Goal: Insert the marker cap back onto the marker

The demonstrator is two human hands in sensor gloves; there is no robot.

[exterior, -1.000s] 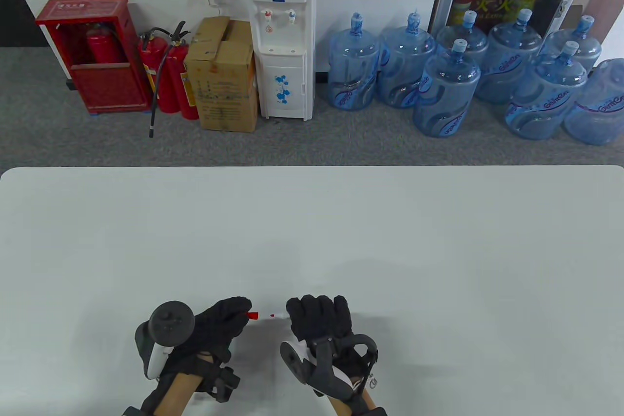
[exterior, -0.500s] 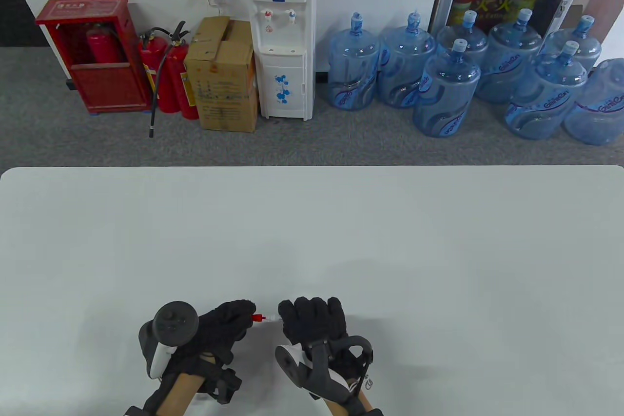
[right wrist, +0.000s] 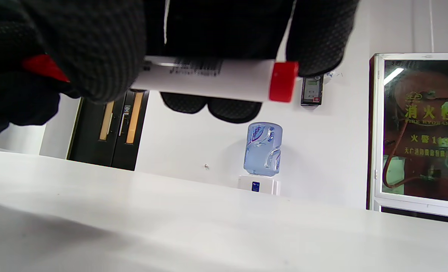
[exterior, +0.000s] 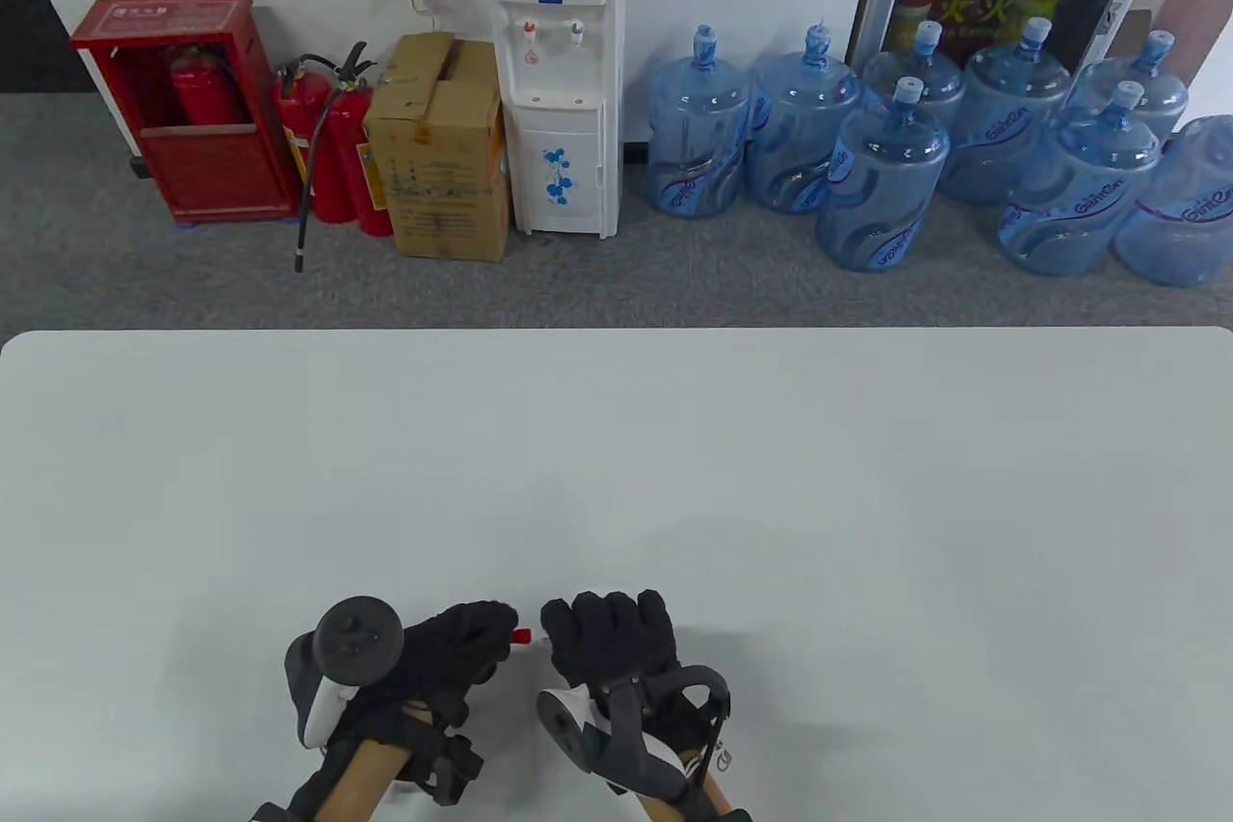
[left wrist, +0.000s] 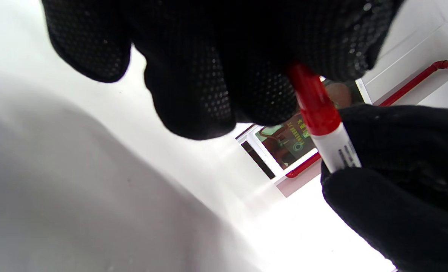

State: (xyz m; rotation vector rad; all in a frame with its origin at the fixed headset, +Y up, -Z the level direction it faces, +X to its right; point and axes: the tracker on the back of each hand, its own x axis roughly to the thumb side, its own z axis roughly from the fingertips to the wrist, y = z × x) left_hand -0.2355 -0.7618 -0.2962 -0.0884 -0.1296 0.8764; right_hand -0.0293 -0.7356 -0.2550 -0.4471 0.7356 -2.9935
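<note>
1. White table fills the near half of the table view; behind it stand water jugs, a cooler, a carton and red extinguishers.
2. Both hands sit at the near edge, a little left of centre, and cover almost all of the marker: from above only a red sliver of the cap and a speck of white barrel show between them.
3. Left hand pinches the cap; in the left wrist view its fingers hide the cap's far end.
4. Right hand grips the white barrel; the right wrist view shows the marker held level above the table, its red tail plug clear of the glove, its print partly hidden.
5. Cap meets barrel in the left wrist view with no nib showing; whether it is fully seated cannot be told.
6. Half a second ago a gap with the white neck showed between cap and right hand; now the hands nearly touch, the right one having shifted left.
</note>
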